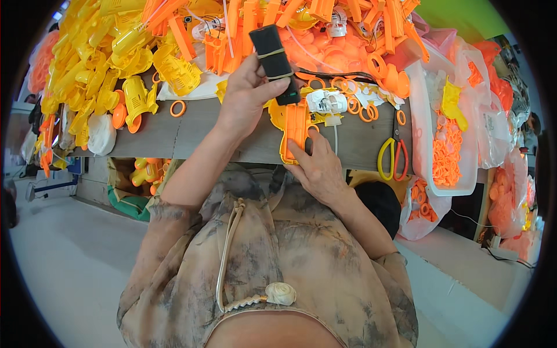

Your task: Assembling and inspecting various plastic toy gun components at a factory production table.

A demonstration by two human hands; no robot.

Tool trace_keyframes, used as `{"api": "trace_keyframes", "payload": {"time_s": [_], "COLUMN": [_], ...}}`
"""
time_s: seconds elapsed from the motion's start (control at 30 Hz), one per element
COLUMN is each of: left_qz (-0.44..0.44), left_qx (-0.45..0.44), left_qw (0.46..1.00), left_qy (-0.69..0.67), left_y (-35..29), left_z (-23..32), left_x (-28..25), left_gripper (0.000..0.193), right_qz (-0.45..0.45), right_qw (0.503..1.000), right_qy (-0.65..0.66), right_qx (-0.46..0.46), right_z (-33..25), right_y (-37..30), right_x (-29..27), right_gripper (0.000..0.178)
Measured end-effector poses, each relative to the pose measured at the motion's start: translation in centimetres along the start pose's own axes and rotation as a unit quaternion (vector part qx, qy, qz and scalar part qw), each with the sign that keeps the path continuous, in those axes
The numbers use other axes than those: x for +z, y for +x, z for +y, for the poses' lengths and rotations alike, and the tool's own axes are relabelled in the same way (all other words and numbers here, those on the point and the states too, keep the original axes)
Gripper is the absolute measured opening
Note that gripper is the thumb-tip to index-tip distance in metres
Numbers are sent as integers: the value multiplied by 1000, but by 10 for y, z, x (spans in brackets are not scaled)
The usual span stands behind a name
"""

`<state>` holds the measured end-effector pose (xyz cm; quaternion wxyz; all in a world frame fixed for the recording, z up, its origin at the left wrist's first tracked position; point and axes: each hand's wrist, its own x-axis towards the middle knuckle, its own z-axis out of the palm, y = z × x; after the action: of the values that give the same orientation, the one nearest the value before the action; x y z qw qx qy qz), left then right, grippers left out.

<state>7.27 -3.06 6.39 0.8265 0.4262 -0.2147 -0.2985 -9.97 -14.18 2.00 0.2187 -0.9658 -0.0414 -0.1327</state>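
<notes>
Currently, in the head view, my left hand (pixel 246 95) is raised over the grey workbench (pixel 191 130) with its fingers wrapped around a black power tool (pixel 275 64); the tool is bound with two rubber bands and its lower end points down at the work. My right hand (pixel 319 168) lies nearly flat, fingers extended and not curled around anything, pressing an orange toy shell half (pixel 295 129) against the near edge of the bench. The tool tip sits just above the upper part of this shell; I cannot tell whether it is touching.

Status of work, as a judgement: one shell is in hand and positioned for the tool, so this unit is mid-operation, not finished. No separate stack of completed units can be made out. A large supply remains: yellow moulded parts (pixel 110 64) are heaped at the left rear of the bench, and orange moulded parts (pixel 325 23) at the centre and right rear. Loose orange rings (pixel 178 108) lie scattered on the bench, and more fill a white tray (pixel 426 145) to the right. A small white component (pixel 326 101) rests just beyond the shell.

Scissors with yellow and red handles (pixel 391 158) lie on the bench to the right of my right hand, untouched.
</notes>
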Motion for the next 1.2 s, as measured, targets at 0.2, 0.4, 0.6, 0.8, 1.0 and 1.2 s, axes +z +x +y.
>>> {"api": "trace_keyframes", "payload": {"time_s": [0.2,0.4,0.6,0.8,1.0,1.2], "left_qz": [10,-16,-41,-57,-49,-54], "left_qx": [8,3,8,44,75,212], "left_qw": [991,984,981,982,951,880], "left_qy": [136,176,190,173,296,421], "left_y": [17,16,18,18,16,11], "left_z": [-11,-14,-23,-32,-34,-43], "left_x": [0,-2,-1,-7,-10,-12], "left_gripper": [40,45,44,43,41,41], "right_qz": [14,5,12,0,0,8], "right_qw": [1000,999,999,999,999,999], "right_qy": [3,31,34,42,47,48], "right_qx": [1,13,13,13,8,8], "right_z": [2,1,3,1,1,0], "right_y": [-3,-2,-3,-1,0,1], "right_x": [3,0,1,-2,-3,-2], "right_gripper": [51,51,50,51,51,51]}}
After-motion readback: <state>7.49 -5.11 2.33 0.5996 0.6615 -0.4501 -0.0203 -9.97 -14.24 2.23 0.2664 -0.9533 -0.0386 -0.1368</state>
